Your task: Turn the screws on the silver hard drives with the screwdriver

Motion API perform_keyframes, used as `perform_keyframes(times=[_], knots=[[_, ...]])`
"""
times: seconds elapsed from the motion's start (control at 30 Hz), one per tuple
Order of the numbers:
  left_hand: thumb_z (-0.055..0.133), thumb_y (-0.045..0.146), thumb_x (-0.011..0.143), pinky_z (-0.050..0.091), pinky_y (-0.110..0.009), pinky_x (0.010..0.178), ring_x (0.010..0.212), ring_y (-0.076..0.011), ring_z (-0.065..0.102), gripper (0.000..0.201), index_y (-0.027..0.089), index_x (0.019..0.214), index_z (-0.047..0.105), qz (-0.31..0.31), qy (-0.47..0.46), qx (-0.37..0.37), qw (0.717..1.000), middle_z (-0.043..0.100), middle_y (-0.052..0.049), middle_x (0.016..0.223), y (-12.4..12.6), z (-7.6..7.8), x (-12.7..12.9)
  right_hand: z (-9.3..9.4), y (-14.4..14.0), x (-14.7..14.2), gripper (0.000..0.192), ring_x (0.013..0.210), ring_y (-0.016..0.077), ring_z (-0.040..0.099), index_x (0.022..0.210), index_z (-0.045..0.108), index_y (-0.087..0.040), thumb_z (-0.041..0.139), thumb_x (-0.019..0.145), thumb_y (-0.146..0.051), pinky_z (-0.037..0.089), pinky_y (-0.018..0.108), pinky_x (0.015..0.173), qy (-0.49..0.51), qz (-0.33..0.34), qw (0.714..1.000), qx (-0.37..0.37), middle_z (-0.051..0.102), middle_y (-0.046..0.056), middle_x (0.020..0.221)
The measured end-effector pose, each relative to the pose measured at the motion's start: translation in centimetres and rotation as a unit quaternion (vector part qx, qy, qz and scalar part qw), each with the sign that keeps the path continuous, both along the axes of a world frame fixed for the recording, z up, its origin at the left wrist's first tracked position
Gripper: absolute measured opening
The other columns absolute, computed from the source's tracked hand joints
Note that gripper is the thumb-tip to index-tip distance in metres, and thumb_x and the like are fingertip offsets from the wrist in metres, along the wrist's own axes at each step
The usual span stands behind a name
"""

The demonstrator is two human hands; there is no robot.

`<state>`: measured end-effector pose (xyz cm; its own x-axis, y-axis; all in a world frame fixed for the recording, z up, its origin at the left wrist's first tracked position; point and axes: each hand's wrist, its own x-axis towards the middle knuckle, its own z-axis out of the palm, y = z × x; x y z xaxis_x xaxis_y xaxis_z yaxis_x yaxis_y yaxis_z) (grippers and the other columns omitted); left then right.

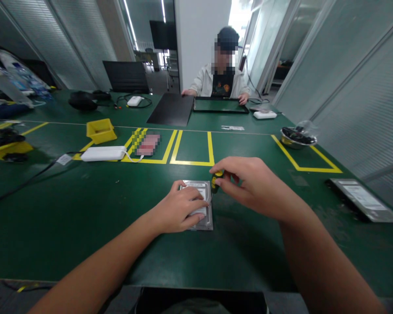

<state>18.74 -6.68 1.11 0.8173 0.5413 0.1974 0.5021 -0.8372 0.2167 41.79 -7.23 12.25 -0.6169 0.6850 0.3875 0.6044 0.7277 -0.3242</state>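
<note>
A silver hard drive lies flat on the green table right in front of me. My left hand presses down on its top, fingers spread over the label. My right hand pinches a small screwdriver with a yellow and black handle, held upright at the drive's far right corner.
A metal bowl of dark parts sits at the right, a flat grey panel nearer. A yellow bin and white power pack lie at the left. Across the table a person handles a framed panel.
</note>
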Motion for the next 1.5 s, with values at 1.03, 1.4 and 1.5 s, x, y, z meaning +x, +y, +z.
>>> perform_keyframes(times=[1.03,1.4,1.5], knots=[[0.054,0.035,0.093,0.022,-0.045,0.104,0.11,-0.0243,0.061,0.03,0.024,0.119,0.066,-0.011,-0.05,-0.061,0.997,0.069,-0.006,0.118,0.7,0.2,-0.3,1.3,0.0,0.7,0.021,0.087,0.0161,0.058,0.099,0.07,-0.016,0.049,0.097,-0.018,0.043,0.028,0.076,-0.079,0.004,0.997,-0.02,0.063,0.007,0.099],[0.054,0.035,0.092,0.022,-0.046,0.103,0.111,-0.0255,0.06,0.03,0.024,0.117,0.066,-0.007,-0.053,-0.051,0.997,0.069,-0.006,0.118,0.7,-0.2,-0.4,0.9,0.0,-0.4,0.021,0.073,0.0165,0.054,0.088,0.065,-0.015,0.059,0.095,-0.035,0.035,0.028,0.065,-0.136,-0.085,0.987,0.005,0.061,0.005,0.083],[0.055,0.036,0.092,0.022,-0.046,0.102,0.111,-0.0256,0.06,0.03,0.025,0.118,0.066,-0.004,-0.051,-0.051,0.997,0.069,-0.006,0.118,0.6,-0.1,-0.4,0.9,0.1,-0.6,0.023,0.076,0.0174,0.056,0.091,0.067,-0.015,0.056,0.097,-0.035,0.036,0.029,0.067,-0.142,-0.087,0.986,0.004,0.062,0.006,0.085]])
